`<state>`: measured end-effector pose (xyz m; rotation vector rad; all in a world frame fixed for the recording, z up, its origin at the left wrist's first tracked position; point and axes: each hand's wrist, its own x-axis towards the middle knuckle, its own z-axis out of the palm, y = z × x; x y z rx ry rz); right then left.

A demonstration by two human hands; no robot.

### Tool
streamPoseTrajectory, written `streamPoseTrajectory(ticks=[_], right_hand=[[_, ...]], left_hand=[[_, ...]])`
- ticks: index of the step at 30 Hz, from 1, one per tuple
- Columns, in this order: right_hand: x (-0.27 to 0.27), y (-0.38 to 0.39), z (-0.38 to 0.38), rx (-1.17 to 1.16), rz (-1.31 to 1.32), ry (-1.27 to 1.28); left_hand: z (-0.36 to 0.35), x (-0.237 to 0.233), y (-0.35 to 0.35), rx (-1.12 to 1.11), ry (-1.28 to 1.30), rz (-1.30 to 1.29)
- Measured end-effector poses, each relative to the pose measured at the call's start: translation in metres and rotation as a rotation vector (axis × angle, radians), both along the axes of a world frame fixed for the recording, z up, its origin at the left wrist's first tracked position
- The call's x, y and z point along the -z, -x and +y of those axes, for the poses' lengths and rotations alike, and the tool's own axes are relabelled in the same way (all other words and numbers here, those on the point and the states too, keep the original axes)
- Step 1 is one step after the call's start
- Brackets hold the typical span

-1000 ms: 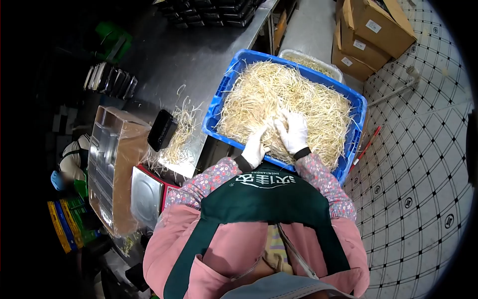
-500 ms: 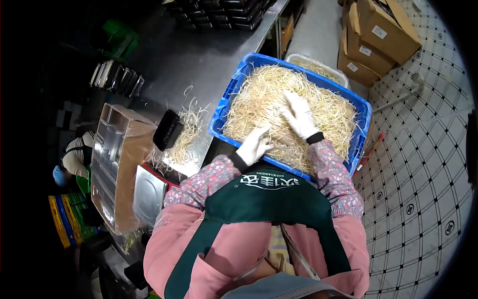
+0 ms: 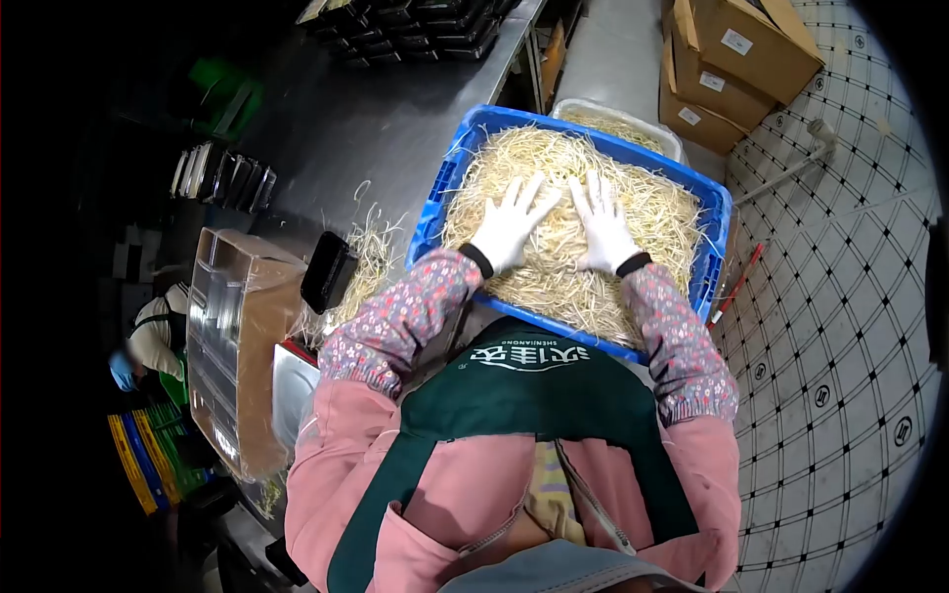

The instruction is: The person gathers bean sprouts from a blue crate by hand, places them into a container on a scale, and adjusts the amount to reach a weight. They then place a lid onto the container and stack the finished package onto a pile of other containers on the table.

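A blue plastic crate (image 3: 457,163) stands in front of me, heaped with pale, thin bean sprouts (image 3: 643,212). Both my hands wear white gloves and rest on top of the sprouts. My left hand (image 3: 512,225), left of the middle, has its fingers spread over the heap. To its right, my right hand (image 3: 601,227) lies with fingers stretched out and pointing to the far side. Neither hand is closed around anything. Left of the crate, a black plastic tray (image 3: 329,272) sits tilted beside a loose pile of sprouts (image 3: 374,257).
A pale tub (image 3: 672,146) of sprouts stands behind the crate. Cardboard boxes (image 3: 736,84) are stacked back right. Black trays (image 3: 425,35) are piled on the metal table (image 3: 326,128). At left are an open carton (image 3: 262,336), a scale (image 3: 292,390) and another person (image 3: 153,331).
My left hand has moved from the crate's near edge forward onto the sprouts, its fingers now spread. The right hand stays on the heap, its fingers now more spread.
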<state>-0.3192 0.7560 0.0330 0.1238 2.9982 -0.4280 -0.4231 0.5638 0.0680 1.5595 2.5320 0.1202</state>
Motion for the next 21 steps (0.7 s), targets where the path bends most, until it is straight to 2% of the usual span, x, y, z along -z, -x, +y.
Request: streamPoseTrajectory(ticks=[1, 2, 3, 6, 8, 10, 14, 17, 21], right_hand=[[0.002, 0.009, 0.009, 0.000, -0.028, 0.100], [0.009, 0.016, 0.018, 0.000, -0.054, 0.198], [0.029, 0.021, 0.026, 0.005, 0.057, 0.268], [0.042, 0.018, 0.029, 0.086, 0.054, 0.339], [0.022, 0.007, 0.023, 0.093, 0.088, 0.313], [0.015, 0.003, 0.023, 0.084, 0.099, 0.327], [0.010, -0.003, 0.033, -0.008, 0.228, 0.316], [0.000, -0.003, 0.035, -0.051, 0.206, 0.271], [-0.006, 0.001, 0.034, -0.100, 0.200, 0.205]], left_hand=[[0.006, -0.001, 0.013, 0.003, -0.057, -0.086], [0.015, -0.001, 0.020, -0.036, 0.033, -0.126], [0.018, 0.001, 0.025, -0.075, -0.002, -0.168], [0.015, 0.039, 0.039, -0.123, -0.154, -0.219], [0.013, 0.037, 0.039, -0.153, -0.167, -0.262], [0.009, 0.005, 0.023, -0.207, -0.081, -0.336], [-0.001, -0.002, 0.007, -0.111, -0.162, -0.311], [-0.010, 0.011, 0.007, -0.061, -0.204, -0.285], [-0.016, 0.007, 0.002, -0.067, -0.223, -0.314]])
